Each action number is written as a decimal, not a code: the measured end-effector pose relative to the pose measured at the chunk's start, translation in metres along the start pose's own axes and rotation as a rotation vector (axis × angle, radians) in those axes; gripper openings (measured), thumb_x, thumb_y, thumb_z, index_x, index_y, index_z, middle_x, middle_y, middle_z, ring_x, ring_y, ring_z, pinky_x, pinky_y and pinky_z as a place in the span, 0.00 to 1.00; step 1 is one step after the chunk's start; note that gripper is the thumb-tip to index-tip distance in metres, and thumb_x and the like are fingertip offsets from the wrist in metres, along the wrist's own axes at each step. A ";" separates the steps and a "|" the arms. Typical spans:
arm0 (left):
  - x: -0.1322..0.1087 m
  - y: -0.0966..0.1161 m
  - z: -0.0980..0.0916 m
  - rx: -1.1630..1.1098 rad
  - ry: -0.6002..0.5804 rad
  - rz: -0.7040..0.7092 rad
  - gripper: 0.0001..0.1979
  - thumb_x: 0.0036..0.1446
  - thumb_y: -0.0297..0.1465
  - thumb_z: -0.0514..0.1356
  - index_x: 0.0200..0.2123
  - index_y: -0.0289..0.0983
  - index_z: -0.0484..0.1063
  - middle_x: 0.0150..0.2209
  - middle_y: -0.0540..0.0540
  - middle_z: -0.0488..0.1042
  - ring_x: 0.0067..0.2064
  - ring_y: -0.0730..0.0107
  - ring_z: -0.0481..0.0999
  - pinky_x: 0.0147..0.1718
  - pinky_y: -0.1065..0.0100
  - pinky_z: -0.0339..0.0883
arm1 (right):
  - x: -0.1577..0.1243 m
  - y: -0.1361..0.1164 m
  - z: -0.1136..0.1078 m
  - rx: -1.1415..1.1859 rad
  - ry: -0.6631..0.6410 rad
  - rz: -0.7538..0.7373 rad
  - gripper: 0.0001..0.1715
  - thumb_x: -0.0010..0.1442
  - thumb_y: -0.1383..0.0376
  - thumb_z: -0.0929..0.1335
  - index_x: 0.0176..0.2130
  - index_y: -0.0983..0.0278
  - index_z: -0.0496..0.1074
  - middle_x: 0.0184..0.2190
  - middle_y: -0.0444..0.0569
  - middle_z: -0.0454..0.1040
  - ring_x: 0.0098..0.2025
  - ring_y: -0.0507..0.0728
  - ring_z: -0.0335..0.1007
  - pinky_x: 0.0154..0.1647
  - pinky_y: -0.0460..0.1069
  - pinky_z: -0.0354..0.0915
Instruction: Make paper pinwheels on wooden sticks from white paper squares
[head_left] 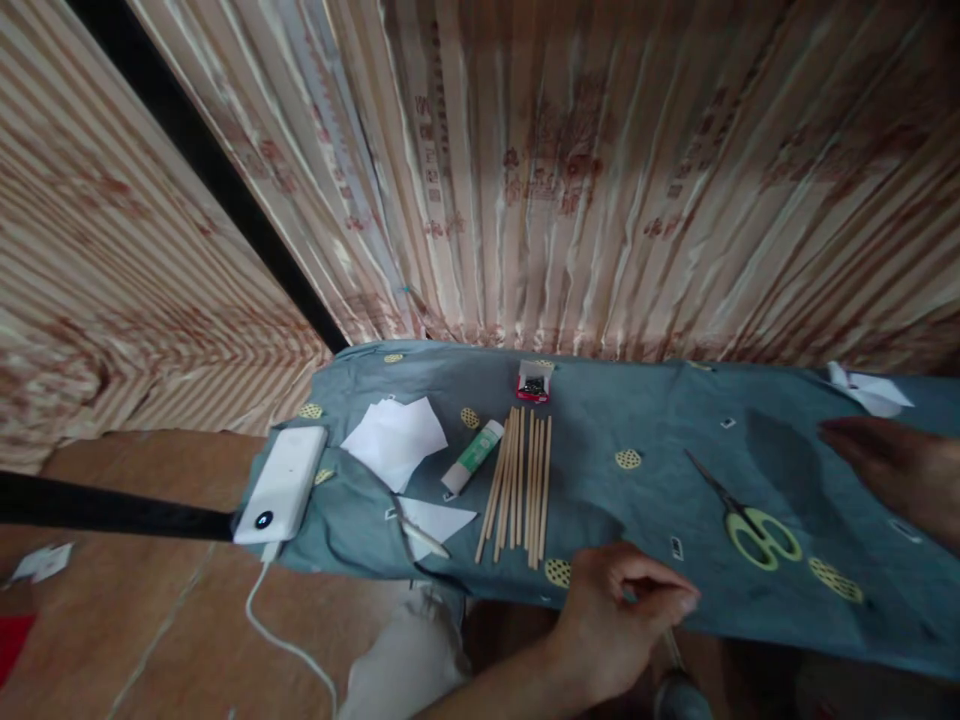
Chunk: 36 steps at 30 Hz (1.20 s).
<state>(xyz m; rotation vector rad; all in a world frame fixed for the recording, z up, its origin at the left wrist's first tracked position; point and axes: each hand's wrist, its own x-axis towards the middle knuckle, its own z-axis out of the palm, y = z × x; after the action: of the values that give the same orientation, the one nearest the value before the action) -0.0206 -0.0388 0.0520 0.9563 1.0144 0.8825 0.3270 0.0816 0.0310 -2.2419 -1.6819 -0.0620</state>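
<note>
My left hand [622, 615] hovers at the near edge of a table covered in teal cloth [652, 420]. Its fingers are curled into a pinch; what they hold is hidden. Just to its left lies a row of several thin wooden sticks [519, 482]. Beyond them is a white and green glue stick [473, 456]. My right hand [896, 470] is blurred at the right edge, its fingers stretched flat over the cloth and holding nothing. Yellow-handled scissors [754, 525] lie between the two hands, untouched.
White paper sheets [397, 437] and a paper triangle [439, 520] lie left of the sticks. A small red box [533, 383] sits at the back. A white power bank [281, 485] with a cable rests on the left corner. A striped curtain [570, 170] hangs behind.
</note>
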 end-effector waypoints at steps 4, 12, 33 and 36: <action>-0.001 0.007 -0.015 -0.065 0.036 0.035 0.09 0.45 0.36 0.64 0.20 0.37 0.77 0.20 0.48 0.72 0.24 0.72 0.68 0.27 0.70 0.62 | -0.065 -0.115 0.007 0.314 -0.199 -0.237 0.17 0.57 0.51 0.63 0.35 0.56 0.76 0.37 0.50 0.81 0.38 0.62 0.76 0.38 0.53 0.67; 0.006 0.023 -0.089 0.128 0.239 0.251 0.13 0.51 0.38 0.62 0.21 0.36 0.75 0.22 0.47 0.73 0.27 0.69 0.71 0.30 0.69 0.66 | -0.134 -0.212 0.056 0.392 -0.143 -0.516 0.21 0.62 0.54 0.60 0.44 0.62 0.73 0.48 0.55 0.76 0.52 0.63 0.71 0.54 0.58 0.65; 0.013 0.026 -0.237 1.264 0.594 0.401 0.11 0.55 0.28 0.61 0.42 0.36 0.78 0.49 0.38 0.76 0.51 0.56 0.75 0.52 0.57 0.67 | -0.159 -0.213 0.085 0.206 0.014 -0.472 0.26 0.65 0.55 0.58 0.55 0.66 0.66 0.58 0.62 0.65 0.60 0.67 0.61 0.57 0.64 0.61; 0.014 0.023 -0.238 1.279 0.594 0.429 0.13 0.52 0.26 0.63 0.43 0.36 0.78 0.50 0.39 0.76 0.52 0.56 0.74 0.53 0.57 0.67 | -0.159 -0.213 0.085 0.203 0.007 -0.472 0.27 0.65 0.54 0.57 0.55 0.67 0.66 0.58 0.63 0.65 0.60 0.67 0.60 0.57 0.64 0.60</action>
<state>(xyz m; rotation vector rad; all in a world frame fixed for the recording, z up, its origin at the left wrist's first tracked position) -0.2455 0.0341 0.0148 2.1039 2.0158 0.8361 0.0650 0.0113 -0.0355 -1.6636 -2.0740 -0.0105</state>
